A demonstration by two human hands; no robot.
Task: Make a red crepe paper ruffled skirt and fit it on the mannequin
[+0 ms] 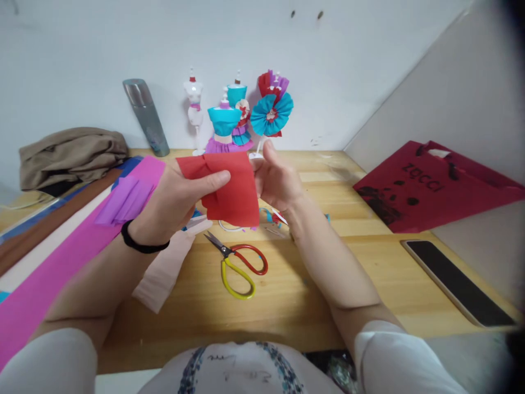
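Observation:
Over the table, my left hand (180,194) grips a folded piece of red crepe paper (233,191), its thumb lying across the front and the other fingers hidden behind. My right hand (279,183) is at the paper's right edge, thumb raised and apart from the fingers, which are partly hidden by the sheet. Below the paper lie scissors (225,253) with one red and one yellow handle, blades apart. A pale pink paper strip (166,271) lies beside them, near my left forearm. A pleated purple piece (127,202) rests on a long magenta strip (61,273).
Small mannequins stand against the wall, including one with a turquoise top (225,121) and one with a turquoise paper flower (262,115). A spray can (146,117) and brown cloth (74,156) are at the left. A red bag (435,189) and phone (455,282) lie at the right.

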